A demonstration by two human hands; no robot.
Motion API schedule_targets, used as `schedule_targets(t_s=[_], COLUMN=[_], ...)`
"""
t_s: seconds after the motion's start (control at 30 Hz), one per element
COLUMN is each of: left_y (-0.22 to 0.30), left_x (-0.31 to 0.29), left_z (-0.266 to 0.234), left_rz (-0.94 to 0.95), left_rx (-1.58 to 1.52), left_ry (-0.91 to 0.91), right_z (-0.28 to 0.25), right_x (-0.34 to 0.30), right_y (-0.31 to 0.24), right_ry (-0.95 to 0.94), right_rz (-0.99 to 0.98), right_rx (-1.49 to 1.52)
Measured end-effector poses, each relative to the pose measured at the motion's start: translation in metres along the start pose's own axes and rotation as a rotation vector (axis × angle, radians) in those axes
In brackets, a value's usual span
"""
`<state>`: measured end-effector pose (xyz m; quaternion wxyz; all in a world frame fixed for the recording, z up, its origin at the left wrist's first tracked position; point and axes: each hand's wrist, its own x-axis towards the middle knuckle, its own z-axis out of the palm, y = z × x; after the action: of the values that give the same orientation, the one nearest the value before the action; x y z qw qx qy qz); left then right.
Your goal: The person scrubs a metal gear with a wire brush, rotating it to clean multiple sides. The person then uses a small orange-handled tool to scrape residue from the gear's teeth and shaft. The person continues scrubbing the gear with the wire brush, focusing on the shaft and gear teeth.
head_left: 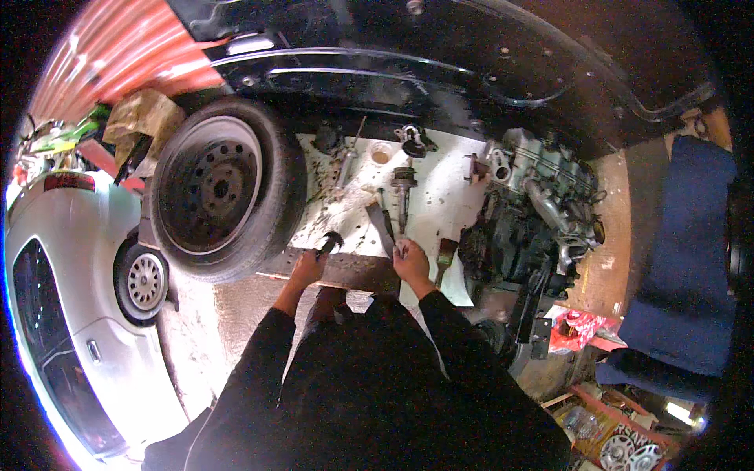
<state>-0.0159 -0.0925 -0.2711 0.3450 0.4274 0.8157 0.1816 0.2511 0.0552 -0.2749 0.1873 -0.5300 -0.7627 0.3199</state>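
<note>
My left hand [307, 269] is closed round a small black curved part [331, 240], which sticks up past the fingers above the bench's near edge. In my right hand [411, 264] is a flat-bladed scraper [380, 221], its wide end tilted up and to the left. Just right of that hand lies a paintbrush [445, 257] with a dark handle. Beyond the hands a white sheet [448, 169], stained with dark specks, bears a metal shaft with a toothed part [404, 187], a dark metal housing [414, 141] and a small round cup-like piece [381, 153].
A tyre on a steel wheel [216, 188] stands left of the sheet. On the right sits a greasy engine [542, 196]. A black car panel [377, 78] spans the back. A silver car [94, 337] is at far left, and a blue padded seat [683, 259] at far right.
</note>
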Motion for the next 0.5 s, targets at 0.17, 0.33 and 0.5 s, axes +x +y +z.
schedule_targets(t_s=[0.17, 0.33, 0.5], left_y=[-0.034, -0.010, -0.049], left_x=[0.009, 0.009, 0.026], left_z=[0.031, 0.007, 0.038], left_rz=[-0.110, -0.180, -0.229], left_rx=[-0.361, -0.631, -0.497], left_ry=[-0.079, -0.250, -0.323], right_z=[0.014, 0.011, 0.018], right_x=[0.033, 0.032, 0.021], right_y=[-0.001, -0.033, -0.047], right_ry=[-0.136, -0.121, -0.130], right_rz=[0.067, 0.050, 0.016], right_rx=[-0.164, -0.262, -0.302])
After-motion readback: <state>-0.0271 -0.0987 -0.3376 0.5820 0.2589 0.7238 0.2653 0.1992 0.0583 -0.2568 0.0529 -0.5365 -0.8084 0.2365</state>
